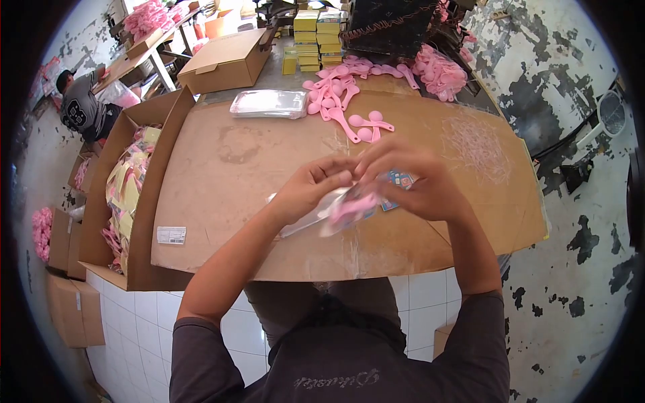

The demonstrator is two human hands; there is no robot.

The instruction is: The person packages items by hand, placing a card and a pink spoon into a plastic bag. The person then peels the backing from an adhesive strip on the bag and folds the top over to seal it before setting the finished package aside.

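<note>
My left hand (314,186) and my right hand (411,178) meet over the middle of the cardboard-topped table (222,195). Their fingers are pinched together at the upper edge of a clear plastic bag. A pink spoon (353,209), smeared by motion, appears inside this bag, hanging below the fingers. Another clear bag (306,218) seems to lie on the table beneath my left hand. Partly hidden by my right hand is a blue printed card (401,180). Just beyond the hands lie loose pink measuring spoons (344,124).
A stack of clear bags (269,105) lies at the back, near stacks of yellow-edged cards (318,33). On the left stands an open carton (176,127) of filled packets. Thin clear strips (476,148) are heaped at right. A person (84,104) is at the far left.
</note>
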